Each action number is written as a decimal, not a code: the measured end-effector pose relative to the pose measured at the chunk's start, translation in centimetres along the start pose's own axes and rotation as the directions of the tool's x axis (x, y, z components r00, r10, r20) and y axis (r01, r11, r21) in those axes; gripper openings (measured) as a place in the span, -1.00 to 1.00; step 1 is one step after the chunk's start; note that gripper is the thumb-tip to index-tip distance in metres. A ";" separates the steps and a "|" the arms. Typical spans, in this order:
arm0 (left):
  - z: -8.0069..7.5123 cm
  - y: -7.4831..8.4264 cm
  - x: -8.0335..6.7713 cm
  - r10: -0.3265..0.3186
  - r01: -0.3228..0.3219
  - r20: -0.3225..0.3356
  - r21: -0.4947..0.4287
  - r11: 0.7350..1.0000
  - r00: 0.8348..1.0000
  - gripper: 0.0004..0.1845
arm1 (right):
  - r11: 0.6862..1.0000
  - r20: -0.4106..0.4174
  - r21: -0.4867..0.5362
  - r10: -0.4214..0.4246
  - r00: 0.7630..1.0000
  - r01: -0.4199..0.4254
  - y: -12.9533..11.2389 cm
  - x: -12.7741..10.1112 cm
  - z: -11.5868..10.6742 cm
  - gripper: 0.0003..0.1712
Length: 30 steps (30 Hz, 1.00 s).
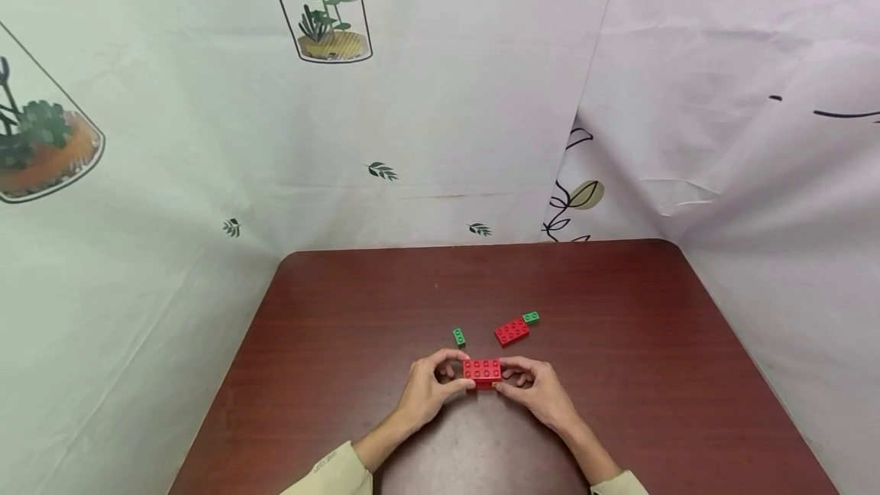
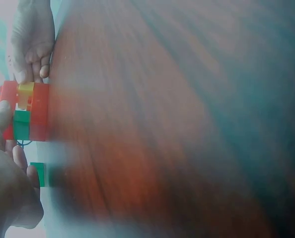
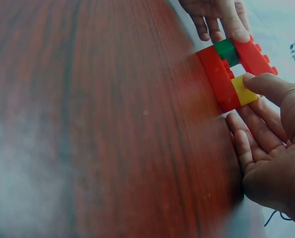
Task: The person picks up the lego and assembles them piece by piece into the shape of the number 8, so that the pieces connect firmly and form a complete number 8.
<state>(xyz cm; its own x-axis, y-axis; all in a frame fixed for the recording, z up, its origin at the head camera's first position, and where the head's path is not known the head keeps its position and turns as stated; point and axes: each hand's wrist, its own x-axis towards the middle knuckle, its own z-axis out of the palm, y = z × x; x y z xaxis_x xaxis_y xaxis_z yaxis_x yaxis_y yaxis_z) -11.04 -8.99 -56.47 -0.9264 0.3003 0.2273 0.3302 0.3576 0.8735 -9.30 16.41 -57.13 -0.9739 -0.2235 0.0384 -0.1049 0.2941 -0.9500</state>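
Fingers point(image 1: 450, 386) of both hands pinching red brick stack point(image 1: 482, 371)

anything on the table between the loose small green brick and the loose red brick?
Nothing: in the head view only bare table separates the small green brick from the red brick. The wrist views don't show that gap.

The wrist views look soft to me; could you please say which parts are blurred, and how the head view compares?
Left wrist view: table smeared, pale haze at lower left, brick stack only fairly clear. Right wrist view: near tabletop foggy, the stack and right hand sharper. Head view: evenly lit, sharp, walls bowed by the wide lens.
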 end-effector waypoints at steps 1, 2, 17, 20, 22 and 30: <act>0.0 0.0 0.0 0.002 -0.002 -0.003 -0.001 1.000 1.000 -0.63 | 1.000 0.004 0.005 -0.001 1.000 0.001 0.0 0.0 0.0 -0.53; 0.0 0.0 0.0 0.000 0.000 -0.003 0.001 1.000 1.000 -0.62 | 1.000 0.008 0.010 0.001 1.000 -0.001 -0.1 0.0 -0.1 -0.52; -0.1 -0.2 0.0 -0.014 0.015 -0.006 0.010 1.000 1.000 -0.62 | 0.993 -0.080 0.043 -0.110 0.991 0.113 -1.6 -0.3 0.0 -0.62; -0.1 -0.1 -0.1 -0.011 0.011 -0.007 0.016 1.000 1.000 -0.62 | 0.993 -0.085 0.031 -0.107 0.991 0.110 -1.7 -0.3 0.0 -0.65; -0.1 0.0 -0.1 -0.014 0.015 -0.005 0.018 1.000 1.000 -0.62 | 0.995 -0.086 0.025 -0.096 0.992 0.098 -1.7 -0.3 0.0 -0.66; -0.2 0.2 -0.1 -0.017 0.017 -0.002 0.032 0.999 1.000 -0.62 | 0.995 -0.086 -0.020 -0.098 0.991 0.097 -1.9 -0.3 -0.1 -0.66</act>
<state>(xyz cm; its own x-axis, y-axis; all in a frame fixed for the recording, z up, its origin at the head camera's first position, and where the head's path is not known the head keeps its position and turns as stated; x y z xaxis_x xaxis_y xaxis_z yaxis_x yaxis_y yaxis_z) -10.93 -9.10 -56.23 -0.9324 0.2920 0.2132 0.3197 0.3905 0.8633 -8.82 16.02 -55.34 -0.9725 -0.1709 0.1582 -0.2030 0.2897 -0.9353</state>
